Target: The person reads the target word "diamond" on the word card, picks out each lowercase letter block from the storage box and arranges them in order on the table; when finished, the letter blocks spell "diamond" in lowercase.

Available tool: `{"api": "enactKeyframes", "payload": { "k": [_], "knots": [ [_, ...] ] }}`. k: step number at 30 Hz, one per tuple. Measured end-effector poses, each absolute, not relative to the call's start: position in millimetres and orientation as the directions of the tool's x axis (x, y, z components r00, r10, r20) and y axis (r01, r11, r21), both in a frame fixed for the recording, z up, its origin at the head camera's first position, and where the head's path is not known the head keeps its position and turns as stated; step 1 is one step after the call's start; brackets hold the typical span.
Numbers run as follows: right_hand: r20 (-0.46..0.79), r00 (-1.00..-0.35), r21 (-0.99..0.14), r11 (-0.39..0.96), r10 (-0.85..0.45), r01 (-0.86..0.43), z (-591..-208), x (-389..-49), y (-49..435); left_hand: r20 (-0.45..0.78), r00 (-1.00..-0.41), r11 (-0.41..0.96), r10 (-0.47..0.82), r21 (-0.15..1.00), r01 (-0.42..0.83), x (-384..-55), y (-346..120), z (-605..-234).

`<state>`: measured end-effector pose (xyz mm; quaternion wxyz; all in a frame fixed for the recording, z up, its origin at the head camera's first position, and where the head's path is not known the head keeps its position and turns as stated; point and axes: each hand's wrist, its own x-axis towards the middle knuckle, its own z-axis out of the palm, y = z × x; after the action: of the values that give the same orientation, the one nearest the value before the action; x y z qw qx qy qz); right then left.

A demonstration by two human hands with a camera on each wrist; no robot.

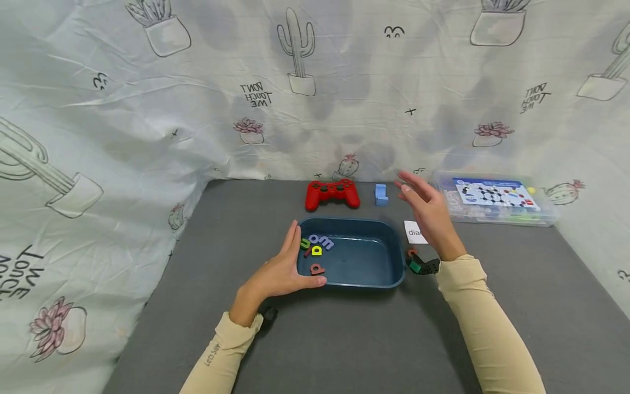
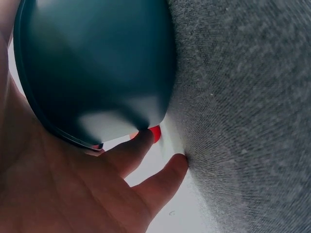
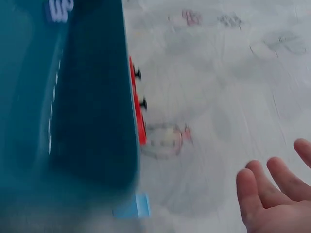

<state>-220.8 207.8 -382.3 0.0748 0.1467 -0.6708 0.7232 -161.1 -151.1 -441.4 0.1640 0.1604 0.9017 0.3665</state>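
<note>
Done: letters (image 1: 318, 253) lie in tray (image 1: 364, 260) | remaining: perhaps a reddish piece (image 1: 412, 252) outside | left hand (image 1: 276, 278) grips tray's left end | right hand (image 1: 430, 214) spread wide, empty

Tabletop workspace (image 1: 364, 339) before cactus-print cloth (image 1: 211, 109)

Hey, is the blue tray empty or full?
Neither: the tray has a few small letters grouped at its left end, while the rest of its floor is bare.

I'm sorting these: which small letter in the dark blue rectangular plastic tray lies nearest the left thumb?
The reddish-brown looped letter, lying alone near the tray's near wall; the other letters cluster farther back.
</note>
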Motion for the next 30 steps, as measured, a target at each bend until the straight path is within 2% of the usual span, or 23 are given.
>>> {"api": "enactKeyframes", "payload": {
  "k": [8,16,23,30],
  "knots": [
    [0.326,-0.940,-0.934,-0.191,-0.105,-0.302,-381,-229,160,-0.189,-0.897,0.681,0.401,0.716,0.153,-158,-151,-439],
    [0.302,-0.931,-0.946,-0.188,-0.206,-0.265,-390,-233,121,-0.202,-0.898,0.687,0.391,0.713,0.139,-159,-150,-436],
    [0.209,-0.911,-0.978,-0.090,-0.355,-0.190,-403,-234,98,-0.195,-0.895,0.668,0.402,0.731,0.141,-158,-149,-437],
    [0.147,-0.871,-0.985,0.010,-0.469,-0.172,-416,-233,86,-0.182,-0.899,0.662,0.399,0.735,0.145,-158,-149,-438]
  ]
}}
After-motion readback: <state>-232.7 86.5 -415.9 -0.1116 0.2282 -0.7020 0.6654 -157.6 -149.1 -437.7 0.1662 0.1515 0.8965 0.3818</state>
